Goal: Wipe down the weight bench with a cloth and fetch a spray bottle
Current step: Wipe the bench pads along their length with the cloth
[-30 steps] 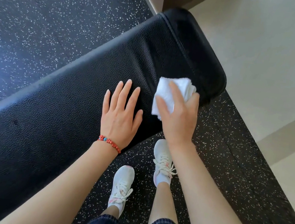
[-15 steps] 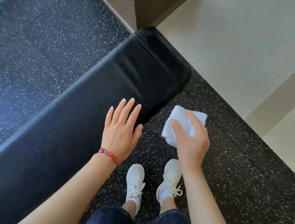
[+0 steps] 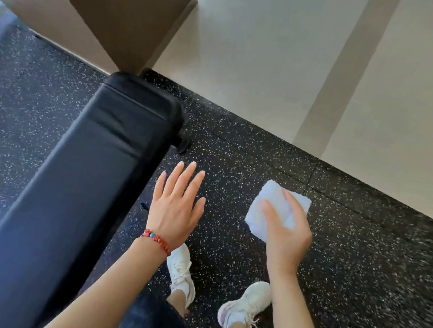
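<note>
- Now both of your hands are off the bench (image 3: 91, 174), which runs from the lower left of the frame up to the centre.
- Your right hand (image 3: 285, 233), right of centre, holds the white cloth (image 3: 273, 208): its fingers (image 3: 269, 208) are curled over the folded wad, thumb side pressed into it, above the floor (image 3: 364, 254).
- Your left hand (image 3: 175, 208) hangs flat with its fingers spread, holding nothing, just beside the pad's long edge and apart from it.
- Judging by this, the wiping step looks paused or finished, and fetching the spray bottle is next; no bottle is in view, so you will need to look beyond this frame.
- The pad is black, smooth and faintly grained, with rounded corners and a stitched seam near its far end.
- The cloth looks soft and thick; the floor is black speckled rubber meeting pale smooth flooring at upper right.
- A red beaded bracelet (image 3: 156, 240) circles your left wrist.
</note>
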`<state>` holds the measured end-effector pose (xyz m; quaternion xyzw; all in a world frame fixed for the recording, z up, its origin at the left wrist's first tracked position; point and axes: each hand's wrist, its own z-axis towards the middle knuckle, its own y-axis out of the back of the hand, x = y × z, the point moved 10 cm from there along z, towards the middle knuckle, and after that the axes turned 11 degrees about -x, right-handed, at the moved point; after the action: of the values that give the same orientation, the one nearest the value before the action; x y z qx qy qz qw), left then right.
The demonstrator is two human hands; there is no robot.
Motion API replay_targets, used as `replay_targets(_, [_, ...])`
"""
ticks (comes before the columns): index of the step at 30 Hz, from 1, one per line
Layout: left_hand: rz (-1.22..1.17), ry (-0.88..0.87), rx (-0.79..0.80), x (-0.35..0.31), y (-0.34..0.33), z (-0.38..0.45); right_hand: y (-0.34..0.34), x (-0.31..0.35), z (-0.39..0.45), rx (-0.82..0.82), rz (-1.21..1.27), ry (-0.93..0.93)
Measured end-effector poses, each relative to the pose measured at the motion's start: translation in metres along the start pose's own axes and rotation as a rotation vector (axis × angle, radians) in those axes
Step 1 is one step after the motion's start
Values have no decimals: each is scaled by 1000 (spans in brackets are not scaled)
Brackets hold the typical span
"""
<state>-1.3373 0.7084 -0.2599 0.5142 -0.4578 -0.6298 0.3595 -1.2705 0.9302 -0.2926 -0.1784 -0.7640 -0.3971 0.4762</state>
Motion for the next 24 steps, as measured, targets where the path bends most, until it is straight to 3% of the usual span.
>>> replay_targets(6, [-6,-99,56,-118,-11,-15,136,-17,39,-134,36,-59])
replay_targets(14, [-19,-368,132,-301,-26,-39,309,-47,68,-368,121,-172])
replay_targets(24, [-32,-675,244,-474,-51,-42,448,-77,75,-638,164,-282])
